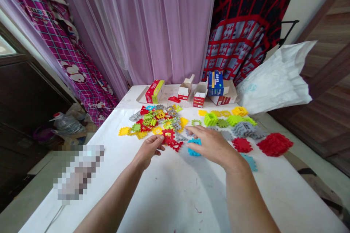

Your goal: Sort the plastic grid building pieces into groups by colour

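Observation:
My left hand point(151, 148) pinches a red window-shaped building piece point(168, 135) between thumb and fingers, at the near edge of a mixed heap of plastic pieces point(153, 118) in red, yellow, green and grey. Over the table, my right hand point(209, 143) has its fingers and thumb apart, with nothing seen between them. Just by its thumb is a blue piece point(194, 149). Right of that hand are sorted groups: a red stack point(275, 144), flat red pieces point(242, 145), grey pieces point(246, 130), green pieces point(210, 119) and yellow pieces point(240, 111).
Small open cartons point(200, 94) and a red-and-yellow box point(155, 91) stand at the back of the white table point(164, 196), with a blue box point(216, 83) among them. A white bag point(276, 80) is at the back right. A pixelated object point(79, 174) lies at the left edge.

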Demonstrator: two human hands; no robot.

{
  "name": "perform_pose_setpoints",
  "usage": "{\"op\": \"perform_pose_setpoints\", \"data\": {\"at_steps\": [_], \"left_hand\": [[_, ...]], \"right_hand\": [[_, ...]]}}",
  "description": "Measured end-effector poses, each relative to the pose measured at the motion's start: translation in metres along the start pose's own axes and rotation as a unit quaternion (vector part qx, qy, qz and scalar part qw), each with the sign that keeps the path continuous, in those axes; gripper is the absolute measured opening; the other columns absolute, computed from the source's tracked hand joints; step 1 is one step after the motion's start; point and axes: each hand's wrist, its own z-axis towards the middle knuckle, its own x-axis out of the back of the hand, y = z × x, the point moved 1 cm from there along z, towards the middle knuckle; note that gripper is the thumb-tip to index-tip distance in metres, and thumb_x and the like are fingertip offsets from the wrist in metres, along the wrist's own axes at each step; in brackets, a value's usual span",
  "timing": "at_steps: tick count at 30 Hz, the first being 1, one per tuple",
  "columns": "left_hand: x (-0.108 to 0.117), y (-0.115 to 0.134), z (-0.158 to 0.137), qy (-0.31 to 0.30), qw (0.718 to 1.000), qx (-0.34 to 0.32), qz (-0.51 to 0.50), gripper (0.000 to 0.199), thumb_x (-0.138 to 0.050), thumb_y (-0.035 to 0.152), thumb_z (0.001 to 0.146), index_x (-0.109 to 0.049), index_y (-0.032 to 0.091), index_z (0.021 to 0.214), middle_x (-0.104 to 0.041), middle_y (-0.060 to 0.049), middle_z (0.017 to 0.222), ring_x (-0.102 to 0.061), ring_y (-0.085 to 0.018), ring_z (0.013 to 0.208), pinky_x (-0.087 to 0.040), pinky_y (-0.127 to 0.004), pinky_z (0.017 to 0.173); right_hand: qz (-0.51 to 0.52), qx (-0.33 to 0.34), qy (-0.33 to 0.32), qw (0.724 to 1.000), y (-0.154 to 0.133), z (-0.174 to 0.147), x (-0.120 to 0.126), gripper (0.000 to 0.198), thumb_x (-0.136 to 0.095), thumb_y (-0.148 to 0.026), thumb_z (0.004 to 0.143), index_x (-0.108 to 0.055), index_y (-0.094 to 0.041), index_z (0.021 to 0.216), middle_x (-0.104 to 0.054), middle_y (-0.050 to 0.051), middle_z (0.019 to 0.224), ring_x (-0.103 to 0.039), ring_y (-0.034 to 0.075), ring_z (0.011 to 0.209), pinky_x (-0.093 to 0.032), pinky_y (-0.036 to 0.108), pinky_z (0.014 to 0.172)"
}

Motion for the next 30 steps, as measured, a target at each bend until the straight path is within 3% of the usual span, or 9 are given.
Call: {"op": "perform_pose_setpoints", "data": {"at_steps": [5, 12, 18, 23, 28, 30], "left_hand": [[-0.018, 0.004, -0.007, -0.027, 0.999, -0.019, 0.025, 0.053, -0.074, 0.066, 0.056, -0.064, 0.018, 0.075, -0.06, 0.002, 0.062, -0.053, -0.009, 0.054, -0.035, -0.02, 0.048], [-0.021, 0.008, -0.011, -0.041, 0.996, -0.036, 0.064, 0.051, -0.069, 0.068, 0.061, -0.064, 0.019, 0.074, -0.059, 0.001, 0.059, -0.052, -0.011, 0.054, -0.036, -0.021, 0.048], [-0.021, 0.009, -0.015, -0.045, 0.993, -0.062, 0.095, 0.057, -0.066, 0.07, 0.063, -0.069, 0.018, 0.086, -0.07, -0.006, 0.08, -0.06, -0.015, 0.064, -0.041, -0.023, 0.049], [0.002, 0.002, -0.01, 0.053, 0.987, -0.101, 0.115, 0.067, -0.065, 0.075, 0.06, -0.07, 0.016, 0.093, -0.073, -0.009, 0.081, -0.064, -0.018, 0.066, -0.046, -0.026, 0.05], [0.037, -0.021, -0.009, 0.117, 0.977, -0.108, 0.144, 0.061, -0.065, 0.072, 0.059, -0.07, 0.021, 0.092, -0.075, -0.006, 0.08, -0.066, -0.02, 0.068, -0.051, -0.028, 0.053], [0.048, -0.031, -0.011, 0.142, 0.972, -0.101, 0.157, 0.058, -0.067, 0.071, 0.057, -0.07, 0.023, 0.089, -0.075, -0.005, 0.08, -0.067, -0.021, 0.068, -0.053, -0.029, 0.054]], "right_hand": [[-0.014, 0.023, -0.028, 0.999, -0.016, 0.008, -0.015, 0.052, -0.062, -0.033, 0.085, -0.054, -0.02, 0.134, -0.061, 0.012, 0.128, -0.058, 0.026, 0.116, -0.045, 0.037, 0.095], [-0.036, 0.017, -0.038, 0.998, -0.022, 0.008, -0.013, 0.028, -0.059, -0.037, 0.088, -0.063, -0.019, 0.11, -0.066, 0.009, 0.108, -0.061, 0.024, 0.103, -0.045, 0.033, 0.085], [-0.002, 0.005, -0.028, 1.0, -0.009, 0.006, -0.01, 0.04, -0.063, -0.031, 0.083, -0.059, -0.019, 0.121, -0.065, 0.01, 0.117, -0.059, 0.024, 0.109, -0.044, 0.034, 0.09], [0.017, -0.075, 0.046, 0.996, 0.043, -0.026, 0.017, 0.047, -0.063, -0.029, 0.081, -0.058, -0.021, 0.127, -0.066, 0.008, 0.116, -0.061, 0.021, 0.101, -0.046, 0.033, 0.088], [-0.042, -0.192, 0.115, 0.974, 0.143, -0.09, 0.072, 0.048, -0.061, -0.033, 0.079, -0.061, -0.017, 0.124, -0.067, 0.008, 0.103, -0.064, 0.019, 0.086, -0.05, 0.031, 0.078], [-0.037, -0.216, 0.111, 0.969, 0.18, -0.113, 0.092, 0.048, -0.059, -0.033, 0.078, -0.062, -0.016, 0.122, -0.069, 0.007, 0.1, -0.065, 0.018, 0.082, -0.051, 0.029, 0.074]]}}
